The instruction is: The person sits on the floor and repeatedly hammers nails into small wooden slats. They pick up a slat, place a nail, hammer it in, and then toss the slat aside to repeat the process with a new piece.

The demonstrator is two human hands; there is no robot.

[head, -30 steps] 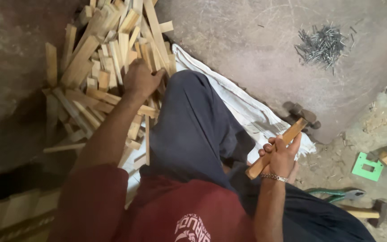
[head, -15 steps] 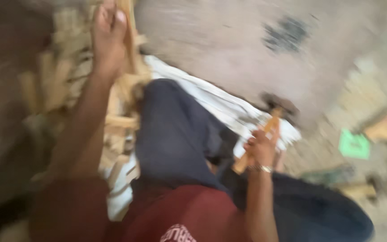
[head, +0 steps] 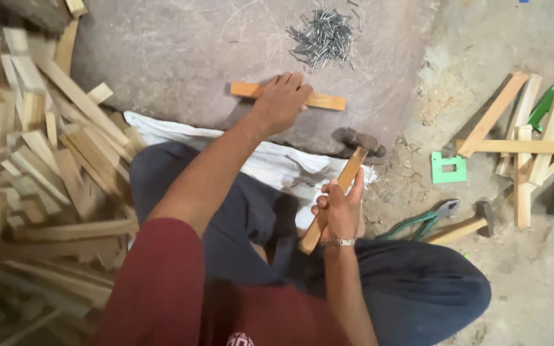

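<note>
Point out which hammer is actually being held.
The hammer gripped by its wooden handle in the right hand, head resting by the white cloth. The second hammer lies untouched on the ground beside the green-handled pliers.

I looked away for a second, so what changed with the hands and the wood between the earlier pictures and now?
The left hand left the heap of wood offcuts on the person's left and moved across to the stone slab, where it now presses a short wooden strip flat near the pile of nails. The right hand stayed over the lap, fingers wrapped around the hammer handle as before.
</note>
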